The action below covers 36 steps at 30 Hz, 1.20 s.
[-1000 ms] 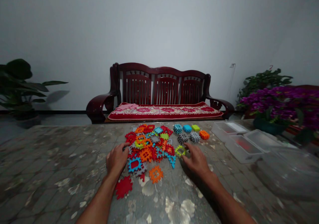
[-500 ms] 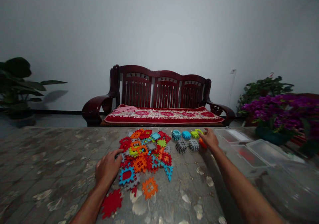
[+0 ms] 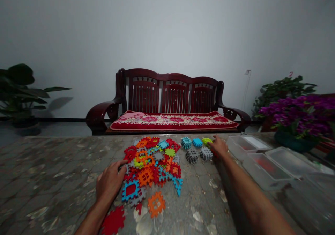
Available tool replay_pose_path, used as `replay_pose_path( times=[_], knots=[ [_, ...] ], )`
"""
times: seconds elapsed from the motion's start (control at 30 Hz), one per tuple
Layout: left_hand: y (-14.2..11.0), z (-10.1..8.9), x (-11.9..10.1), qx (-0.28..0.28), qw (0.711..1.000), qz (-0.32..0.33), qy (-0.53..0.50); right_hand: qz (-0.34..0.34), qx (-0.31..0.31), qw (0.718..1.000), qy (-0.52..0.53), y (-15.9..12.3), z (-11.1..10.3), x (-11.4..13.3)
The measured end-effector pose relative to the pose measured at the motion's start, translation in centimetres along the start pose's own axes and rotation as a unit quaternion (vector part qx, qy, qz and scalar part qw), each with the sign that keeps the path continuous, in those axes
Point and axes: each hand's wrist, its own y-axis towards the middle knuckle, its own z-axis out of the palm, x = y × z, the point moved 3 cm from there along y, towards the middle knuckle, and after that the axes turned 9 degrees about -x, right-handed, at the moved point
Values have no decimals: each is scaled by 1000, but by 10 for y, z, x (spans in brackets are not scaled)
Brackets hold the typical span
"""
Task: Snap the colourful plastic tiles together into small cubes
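Plastic notched tiles — flat, gridded — meet the left hand, grip apart; right hand, grip unclear.

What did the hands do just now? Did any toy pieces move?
The right hand moved forward, away from the pile, and the yellow-green ring piece went with it, up to the end of the top row. The left hand stayed at the pile's edge. The pile looks unchanged.
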Motion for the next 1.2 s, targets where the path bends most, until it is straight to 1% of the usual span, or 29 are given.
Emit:
replay_pose_path(
  times=[0.07, 0.17, 0.23, 0.27, 0.33, 0.4, 0.43, 0.47, 0.53, 0.57, 0.67, 0.8, 1.0, 1.1, 1.2],
  knots=[
    [0, 0, 0, -8, 1000, 1, 0, -7, -8, 1000, 7, -1, -1, -2],
    [-1, 0, -1, -17, 1000, 3, -9, -26, -57, 998, 27, -3, -7, -3],
    [-2, -1, -2, -20, 1000, 3, -14, -60, -85, 992, 71, -9, -11, 5],
    [-2, -1, -2, -22, 1000, 4, -16, -83, -83, 987, 108, -14, -12, 12],
    [-3, -2, -4, -29, 999, 4, -19, -133, -41, 970, 198, -32, -10, 35],
    [-4, -3, -5, -34, 999, 4, -22, -190, 39, 944, 268, -57, -5, 65],
    [-5, -3, -5, -35, 999, 5, -24, -223, 80, 930, 279, -71, -3, 81],
    [-5, -3, -5, -35, 999, 6, -26, -258, 106, 921, 274, -85, -1, 96],
    [-5, -3, -5, -34, 999, 9, -28, -336, 112, 909, 220, -109, -1, 124],
    [-5, -3, -4, -33, 999, 10, -29, -364, 112, 906, 187, -118, -2, 135],
    [-5, -2, -4, -28, 999, 12, -29, -410, 122, 897, 111, -132, -4, 156],
    [-5, -2, -4, -30, 999, 15, -27, -437, 120, 888, 79, -134, -5, 166],
    [-6, -3, -5, -32, 999, 10, -34, -450, 134, 881, 63, -133, 4, 164],
    [-7, -3, -5, -38, 998, 12, -37, -431, 134, 889, 78, -132, 6, 163],
    [-6, -3, -5, -40, 998, 14, -36, -410, 122, 899, 96, -132, 1, 161]
  ],
)
